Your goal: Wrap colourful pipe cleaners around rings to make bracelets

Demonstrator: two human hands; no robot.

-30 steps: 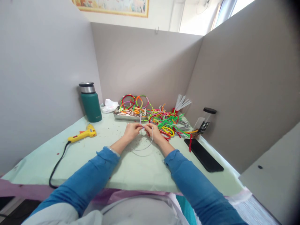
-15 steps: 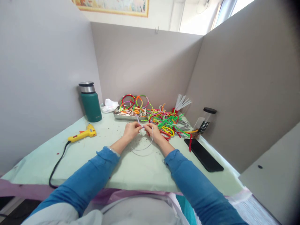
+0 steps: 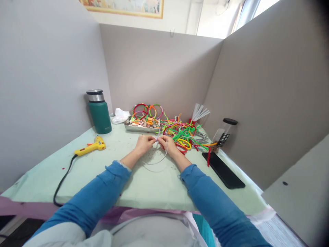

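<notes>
the green-covered table [image 3: 159,192] carries a bottle [image 3: 99,116], yellow glue gun [image 3: 91,148], metal tray [image 3: 140,129] and pipe cleaners [image 3: 185,131].

Smooth grey partition panels [image 3: 159,72] flank my pale-green cloth-covered table [image 3: 159,192] left, right and far, with a bright window [image 3: 264,7] far right.

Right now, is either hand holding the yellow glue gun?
No, the glue gun lies on the cloth, apart from the left hand and right hand.

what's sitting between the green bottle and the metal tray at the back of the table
In the head view, a white tissue pack lies between the green bottle and the metal tray.
</notes>
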